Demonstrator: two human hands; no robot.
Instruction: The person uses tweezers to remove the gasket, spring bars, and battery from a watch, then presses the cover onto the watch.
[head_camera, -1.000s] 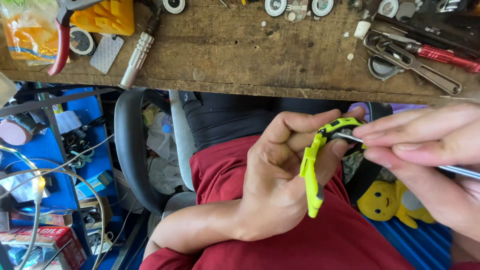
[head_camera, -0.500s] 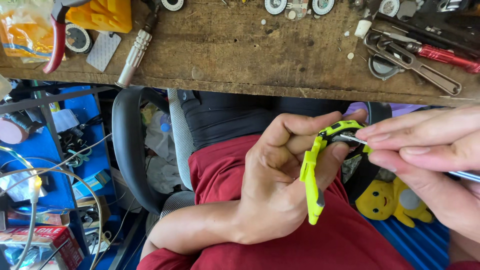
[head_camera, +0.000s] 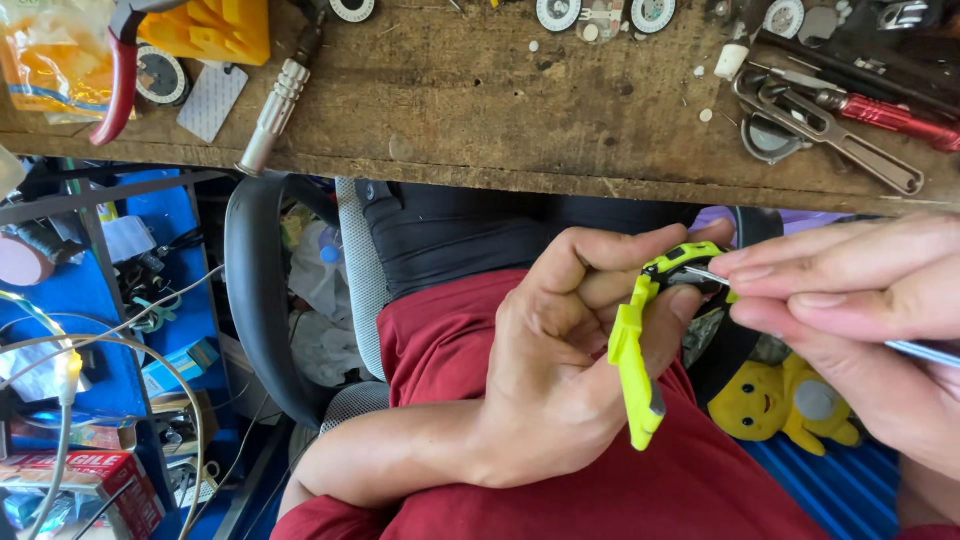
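My left hand (head_camera: 560, 370) grips a neon yellow-green wristwatch (head_camera: 640, 350) by its case, and the strap hangs down past my thumb. My right hand (head_camera: 860, 320) comes in from the right and pinches a thin metal tool (head_camera: 925, 350), its tip against the watch case at the top. Both hands are held above my lap, over red cloth, just below the edge of the wooden workbench (head_camera: 500, 110).
The workbench carries red-handled pliers (head_camera: 115, 80), a yellow plastic block (head_camera: 215, 30), a silver tool handle (head_camera: 272, 110), a red-handled screwdriver (head_camera: 895, 118), a metal wrench tool (head_camera: 830, 130) and several small watch parts. A black chair arm (head_camera: 255, 300) and a yellow plush toy (head_camera: 790, 400) lie below.
Both hands stay nearly still. The right hand's fingers have shifted slightly left over the watch case.
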